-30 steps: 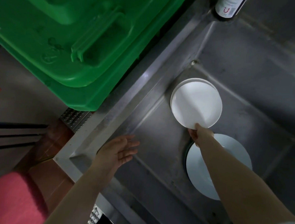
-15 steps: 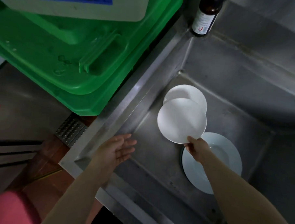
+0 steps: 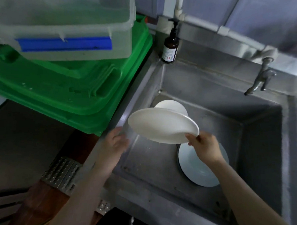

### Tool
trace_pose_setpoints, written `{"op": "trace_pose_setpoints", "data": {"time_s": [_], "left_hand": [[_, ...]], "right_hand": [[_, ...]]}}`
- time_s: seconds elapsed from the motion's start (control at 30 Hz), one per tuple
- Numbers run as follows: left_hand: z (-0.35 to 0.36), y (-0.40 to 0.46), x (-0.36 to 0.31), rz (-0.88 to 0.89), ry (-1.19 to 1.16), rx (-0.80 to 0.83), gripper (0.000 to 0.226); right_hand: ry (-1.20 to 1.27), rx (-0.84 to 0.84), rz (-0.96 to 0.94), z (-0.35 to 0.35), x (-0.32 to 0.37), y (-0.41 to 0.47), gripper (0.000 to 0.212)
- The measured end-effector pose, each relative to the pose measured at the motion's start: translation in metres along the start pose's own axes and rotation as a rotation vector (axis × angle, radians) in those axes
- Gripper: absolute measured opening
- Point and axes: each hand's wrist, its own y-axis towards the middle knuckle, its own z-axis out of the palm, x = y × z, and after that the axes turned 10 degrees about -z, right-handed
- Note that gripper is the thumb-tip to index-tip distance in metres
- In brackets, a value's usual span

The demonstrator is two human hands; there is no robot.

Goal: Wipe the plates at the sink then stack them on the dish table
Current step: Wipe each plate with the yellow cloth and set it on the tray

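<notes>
- The steel sink (image 3: 204, 101) lies under both my hands, and the green crate (image 3: 68, 92) with a clear box (image 3: 63, 23) on top stands to the far side of my left hand.
- The white plate (image 3: 162, 125) in my right hand was lower in the basin a second ago; now it is lifted up and tilted, so I judge the picking step is done and the wiping can begin.
- Its surface looks plain white and smooth, with some drops falling under its lower rim.
- Another plate (image 3: 172, 105) stays behind it in the basin, and a pale blue plate (image 3: 199, 167) lies just below my right wrist.
- My right hand (image 3: 204, 148) pinches the plate's near rim.
- My left hand (image 3: 114, 145) is open and holds nothing, near the plate's left edge.
- I see no cloth.
</notes>
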Motion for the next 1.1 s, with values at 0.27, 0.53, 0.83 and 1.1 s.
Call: {"op": "trace_pose_setpoints", "data": {"time_s": [0.27,0.53,0.83,1.1], "left_hand": [[-0.019,-0.024,-0.033,0.446,0.099,0.063,0.034],[-0.033,-0.049,-0.042,0.618,0.061,0.272,0.065],[-0.013,-0.070,-0.032,0.678,0.149,0.312,0.055],[0.029,-0.099,-0.034,0.687,0.263,0.243,0.048]], "right_hand": [[-0.167,-0.332,-0.393,-0.014,0.075,-0.073,0.032],[-0.200,-0.623,-0.445,-0.008,0.097,-0.129,0.048],[-0.161,-0.647,-0.274,-0.016,0.087,-0.165,0.051],[-0.065,-0.643,-0.149,-0.047,0.052,-0.183,0.038]]}}
